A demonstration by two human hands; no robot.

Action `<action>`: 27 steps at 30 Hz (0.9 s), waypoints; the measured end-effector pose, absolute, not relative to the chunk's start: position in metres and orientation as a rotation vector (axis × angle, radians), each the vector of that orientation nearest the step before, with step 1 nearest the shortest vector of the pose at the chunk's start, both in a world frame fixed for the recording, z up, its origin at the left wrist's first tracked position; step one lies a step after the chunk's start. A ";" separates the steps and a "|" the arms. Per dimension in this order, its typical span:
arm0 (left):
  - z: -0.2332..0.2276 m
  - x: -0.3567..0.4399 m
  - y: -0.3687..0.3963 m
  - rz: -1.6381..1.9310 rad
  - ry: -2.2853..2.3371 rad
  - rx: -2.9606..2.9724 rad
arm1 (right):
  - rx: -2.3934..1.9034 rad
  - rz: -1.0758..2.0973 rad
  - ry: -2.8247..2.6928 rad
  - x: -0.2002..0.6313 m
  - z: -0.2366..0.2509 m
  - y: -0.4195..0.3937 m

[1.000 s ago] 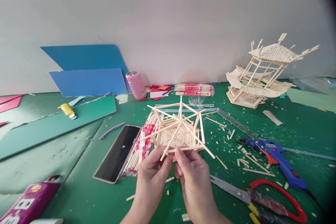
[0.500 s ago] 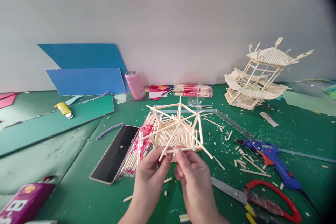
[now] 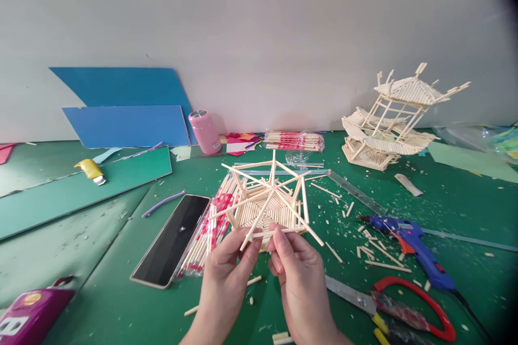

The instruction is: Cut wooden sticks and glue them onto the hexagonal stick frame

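Note:
In the middle of the head view stands a small pavilion model (image 3: 265, 218) made of thin wooden sticks, with a woven-looking polygonal base and a star of roof sticks on posts. At its near edge, a short wooden stick (image 3: 292, 230) lies crosswise between the ends of two roof sticks. My left hand (image 3: 227, 272) pinches the left end of this stick where it meets a roof stick. Thumb and forefinger of my right hand (image 3: 298, 275) are closed on the same stick further right. My fingers hide part of the joint and of the base behind.
A blue glue gun (image 3: 410, 234) and red-handled scissors (image 3: 423, 302) lie to the right among stick scraps. Left are a phone (image 3: 172, 242) and bagged sticks (image 3: 210, 226). Behind stand a pink flask (image 3: 205, 132) and a larger stick pagoda (image 3: 388, 132). A yellow cutter (image 3: 89, 170) lies far left.
The whole view has shifted slightly, so the things on the table appear a little further left. Both hands keep the same pinch on the stick.

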State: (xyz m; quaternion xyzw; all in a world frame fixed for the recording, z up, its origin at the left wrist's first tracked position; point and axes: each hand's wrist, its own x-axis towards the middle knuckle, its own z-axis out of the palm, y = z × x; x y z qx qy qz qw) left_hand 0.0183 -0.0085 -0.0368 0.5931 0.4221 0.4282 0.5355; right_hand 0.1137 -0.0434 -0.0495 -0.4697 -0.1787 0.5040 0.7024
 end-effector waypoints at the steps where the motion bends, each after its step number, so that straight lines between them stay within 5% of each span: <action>1: -0.037 0.018 -0.009 1.020 1.010 1.411 | -1.046 1.122 -0.398 0.114 -0.049 -0.043; 27: -0.036 0.021 -0.009 1.007 1.022 1.434 | -1.056 1.130 -0.363 0.114 -0.045 -0.045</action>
